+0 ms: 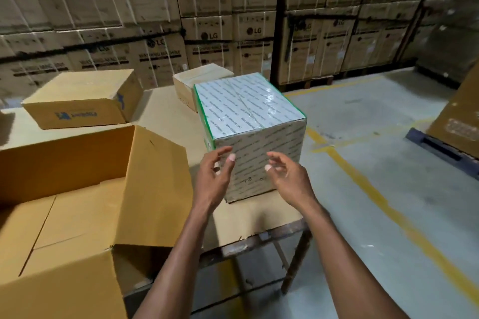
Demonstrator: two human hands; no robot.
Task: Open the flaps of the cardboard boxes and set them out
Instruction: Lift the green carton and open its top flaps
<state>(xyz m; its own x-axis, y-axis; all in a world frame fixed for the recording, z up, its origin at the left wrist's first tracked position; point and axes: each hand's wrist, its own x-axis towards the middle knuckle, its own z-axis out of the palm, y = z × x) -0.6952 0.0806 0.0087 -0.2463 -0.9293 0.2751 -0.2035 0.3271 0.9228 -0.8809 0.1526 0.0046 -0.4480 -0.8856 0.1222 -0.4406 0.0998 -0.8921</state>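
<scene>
A cube-shaped box wrapped in glossy white printed tape, edged with green along its left corner, stands near the right end of the table, whose top is covered in matt brown board. The left hand and right hand hover before its near face, fingers loosely spread and holding nothing; whether any fingertip touches the wrap is hard to tell. At the near left sits a large open cardboard box, plain corrugated, its right flap standing up close by the left forearm. Behind it lies a closed brown carton with blue print. A small pale box sits just behind the wrapped one. Stacked LG washing-machine cartons line the back, on a grey concrete floor with yellow lines.
</scene>
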